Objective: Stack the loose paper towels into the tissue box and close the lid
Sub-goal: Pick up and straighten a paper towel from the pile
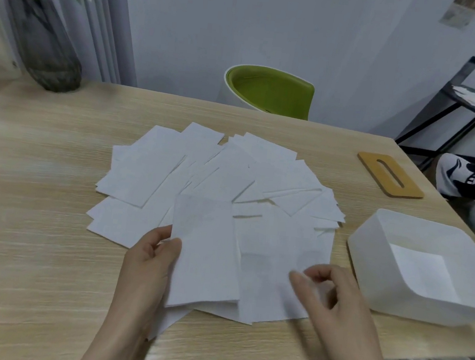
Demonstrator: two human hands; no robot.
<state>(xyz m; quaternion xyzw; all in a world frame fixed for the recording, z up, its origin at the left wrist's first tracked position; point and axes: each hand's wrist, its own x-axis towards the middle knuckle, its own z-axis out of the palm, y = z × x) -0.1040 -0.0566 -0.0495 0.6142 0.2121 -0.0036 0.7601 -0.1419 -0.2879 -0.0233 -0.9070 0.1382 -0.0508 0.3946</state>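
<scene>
the fingers (163, 242) and thumb of the left hand (147, 261) pinch the left edge of 1 folded paper towel (204, 252), held over the loose paper towels (202, 176) fanned across the wooden table (38, 218). the right hand (332, 302) hovers blurred over the near sheets, fingers curled with nothing clearly in them. the white tissue box (373, 268) stands open at the right, 1 white sheet in its bottom. its wooden lid (390, 175) lies apart, farther back. lettering on a garment at the right edge is unreadable.
</scene>
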